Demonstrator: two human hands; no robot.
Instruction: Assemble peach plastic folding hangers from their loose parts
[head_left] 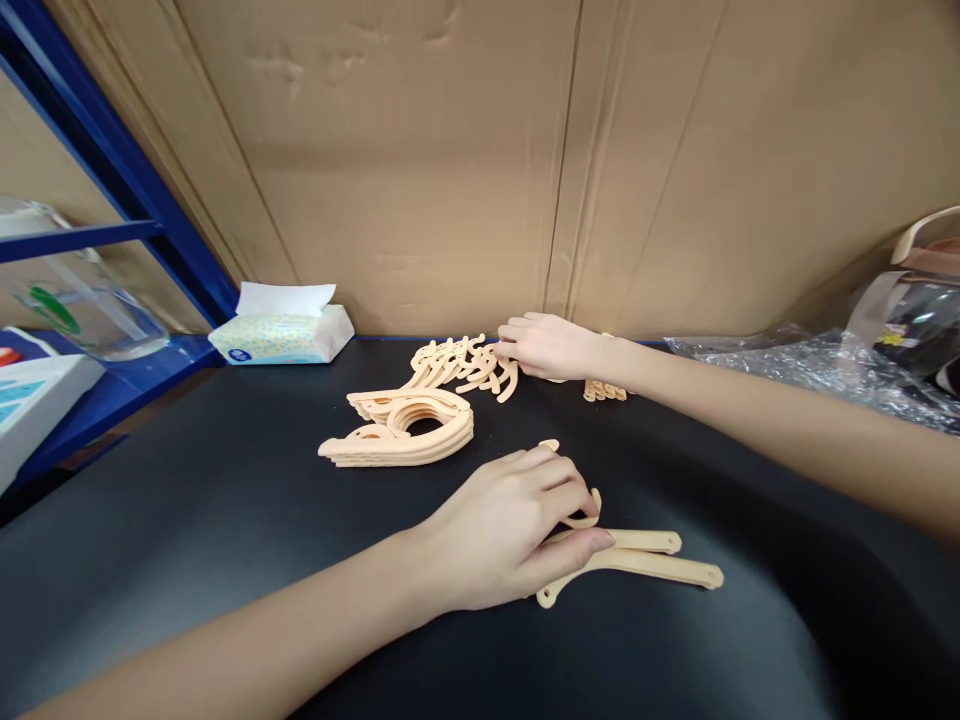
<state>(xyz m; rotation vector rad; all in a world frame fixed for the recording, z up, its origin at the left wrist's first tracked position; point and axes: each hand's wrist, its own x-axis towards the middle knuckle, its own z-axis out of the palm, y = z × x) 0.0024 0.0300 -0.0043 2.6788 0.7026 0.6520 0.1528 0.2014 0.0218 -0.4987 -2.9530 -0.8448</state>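
Tabletop (225, 500) is coloured black. At near right, pale strips (664, 567) are partly covered by the half-curled left hand (510, 525); farther left, a stack (420, 449) is placed; at far centre, curved pieces (450, 362) are reached by the bent-fingered right hand (546, 347). Neither grip can be told.

A tissue pack (281, 338) sits near brown cardboard (397, 150), beside a blue frame (118, 150).

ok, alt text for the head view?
A person's left hand covers part of some pale strips on a black table; the right hand is at a pile of curved pieces farther back. A stack of pieces sits to their left, a tissue pack farther left.
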